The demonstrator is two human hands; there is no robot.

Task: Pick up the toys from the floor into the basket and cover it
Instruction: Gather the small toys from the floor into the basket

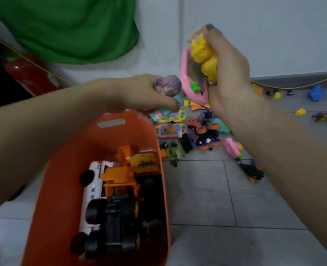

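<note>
Doll (pixel 168 85) in left hand (pixel 139 93)

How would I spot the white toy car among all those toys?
Find the orange basket at the lower left. Inside it, along its left side, lies the white car, long and lengthwise, with black wheels. Its neighbours there are an orange truck and a black-wheeled vehicle; it is the only white toy.

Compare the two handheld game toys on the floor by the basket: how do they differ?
The yellow game toy lies farther from the camera, by the basket rim; the pink game toy lies nearer. Yellow is slimmer with rounded ends; pink looks boxier. Both lie flat, screens up, not yet collected.
</note>
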